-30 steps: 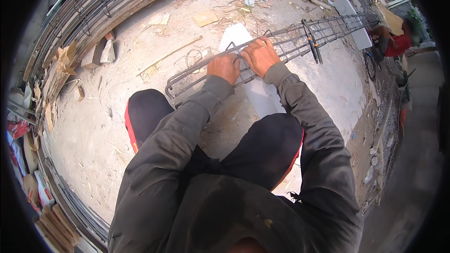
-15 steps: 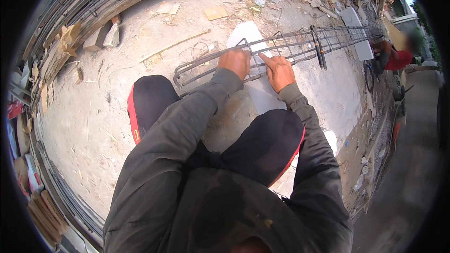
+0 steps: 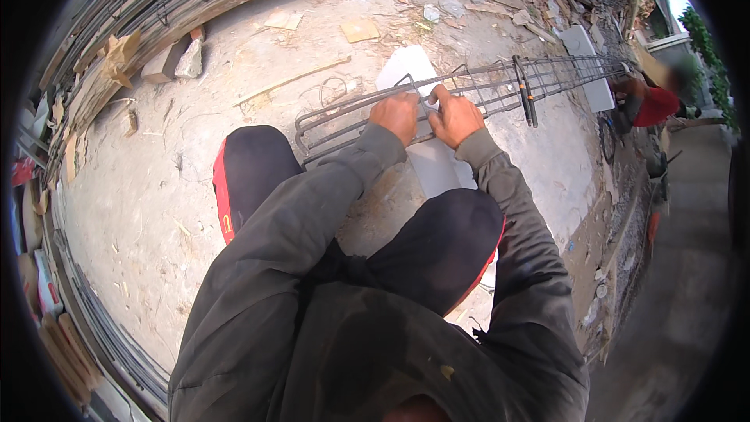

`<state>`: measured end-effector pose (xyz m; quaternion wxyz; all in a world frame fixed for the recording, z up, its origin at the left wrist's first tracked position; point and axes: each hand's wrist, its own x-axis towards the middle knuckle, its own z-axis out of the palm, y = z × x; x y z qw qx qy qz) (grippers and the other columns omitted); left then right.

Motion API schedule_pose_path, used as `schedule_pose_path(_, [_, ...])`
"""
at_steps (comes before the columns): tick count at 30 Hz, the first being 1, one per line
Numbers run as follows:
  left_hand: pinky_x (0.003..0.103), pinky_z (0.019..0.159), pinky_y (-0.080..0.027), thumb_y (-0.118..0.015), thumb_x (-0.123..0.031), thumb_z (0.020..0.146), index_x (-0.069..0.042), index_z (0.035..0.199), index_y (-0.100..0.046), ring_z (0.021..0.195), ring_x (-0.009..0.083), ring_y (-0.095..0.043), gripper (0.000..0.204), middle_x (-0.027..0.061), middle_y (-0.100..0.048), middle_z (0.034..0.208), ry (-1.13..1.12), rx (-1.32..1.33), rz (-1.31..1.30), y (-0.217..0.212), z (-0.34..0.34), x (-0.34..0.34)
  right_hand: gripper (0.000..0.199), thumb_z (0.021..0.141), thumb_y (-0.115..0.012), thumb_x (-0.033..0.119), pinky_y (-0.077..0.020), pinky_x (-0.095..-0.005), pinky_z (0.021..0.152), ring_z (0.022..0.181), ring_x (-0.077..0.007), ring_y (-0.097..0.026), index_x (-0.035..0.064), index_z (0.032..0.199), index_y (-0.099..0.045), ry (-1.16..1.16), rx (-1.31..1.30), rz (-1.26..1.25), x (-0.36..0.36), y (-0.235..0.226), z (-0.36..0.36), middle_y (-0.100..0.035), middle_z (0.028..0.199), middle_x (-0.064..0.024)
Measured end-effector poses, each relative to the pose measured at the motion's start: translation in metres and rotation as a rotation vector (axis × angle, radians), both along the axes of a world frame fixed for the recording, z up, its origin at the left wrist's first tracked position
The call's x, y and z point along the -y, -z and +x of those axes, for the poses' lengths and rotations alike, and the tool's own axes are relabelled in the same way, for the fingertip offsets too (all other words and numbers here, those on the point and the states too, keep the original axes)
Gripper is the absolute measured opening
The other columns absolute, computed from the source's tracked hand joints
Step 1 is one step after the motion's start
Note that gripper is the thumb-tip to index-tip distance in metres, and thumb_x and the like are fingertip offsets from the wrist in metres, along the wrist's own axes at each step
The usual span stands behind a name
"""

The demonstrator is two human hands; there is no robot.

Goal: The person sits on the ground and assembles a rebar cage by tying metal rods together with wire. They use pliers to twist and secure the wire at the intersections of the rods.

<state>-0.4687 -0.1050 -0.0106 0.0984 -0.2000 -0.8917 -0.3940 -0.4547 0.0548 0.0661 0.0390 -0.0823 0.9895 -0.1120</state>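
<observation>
Right hand [image 3: 456, 117] has shifted toward the left hand [image 3: 395, 116] since the frame half a second ago; its index finger, then stretched out, is now bent in toward the thumb. Left hand: about the same place, closed over bars of the steel cage [image 3: 355, 101] beside a crosswise ring. Right hand: thumb and index finger close together just right of that ring; whether they pinch anything cannot be told, as the detail is too small.

Cage position: slanting across the view in front of the knees, near end at left, far end at upper right. It passes over a white board [image 3: 433, 168] and, farther off, a white slab [image 3: 590, 74]. Black tool [image 3: 526, 94] with orange bands hangs on the cage, right of both hands. Another person [image 3: 656, 108] in red is near the far end. Wooden stick [image 3: 293, 81] lies on the ground [image 3: 156, 211] beyond the cage.
</observation>
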Motion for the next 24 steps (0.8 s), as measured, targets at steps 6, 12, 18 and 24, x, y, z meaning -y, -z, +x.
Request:
schedule_pose_path(6, [0.047,0.081,-0.056,-0.062,-0.002,0.088,-0.004,0.103,-0.074,0.091,0.0379,-0.069,0.02,0.0172,-0.07,0.098,0.041,-0.082,0.013,0.0,0.002,0.004,0.036,0.086,-0.072,0.027,-0.0542,-0.0522,0.077,0.084,-0.0433,-0.069,0.0128,0.119,-0.069,0.053,-0.009,-0.158,0.009,-0.009,-0.001,-0.071,0.081,-0.0234])
schedule_pose_path(12, [0.045,0.086,-0.056,-0.065,-0.001,0.084,-0.002,0.106,-0.075,0.097,0.0381,-0.069,0.024,0.0174,-0.072,0.108,0.042,0.145,0.054,-0.004,-0.007,0.004,0.022,0.086,-0.074,0.03,-0.055,-0.049,0.078,0.084,-0.0425,-0.07,0.0094,0.095,-0.078,0.124,-0.05,-0.171,0.003,0.007,-0.025,-0.071,0.083,-0.0223])
schedule_pose_path(18, [0.044,0.087,-0.055,-0.065,0.0,0.084,-0.003,0.108,-0.076,0.099,0.0361,-0.068,0.026,0.0168,-0.071,0.107,-0.012,0.163,0.214,0.008,-0.002,-0.006,0.021,0.086,-0.073,0.027,-0.0543,-0.0493,0.075,0.082,-0.0411,-0.07,0.007,0.094,-0.076,0.179,0.001,-0.295,-0.019,0.026,-0.024,-0.071,0.081,-0.0218])
schedule_pose_path(24, [0.044,0.088,-0.055,-0.062,0.004,0.084,-0.004,0.11,-0.076,0.099,0.0343,-0.068,0.031,0.0149,-0.067,0.111,0.028,0.04,0.023,-0.001,0.001,0.002,0.014,0.09,-0.062,0.015,-0.0567,-0.0478,0.074,0.09,-0.033,-0.071,0.0064,0.096,-0.072,-0.308,-0.161,0.35,-0.01,-0.018,0.006,-0.072,0.087,-0.0154])
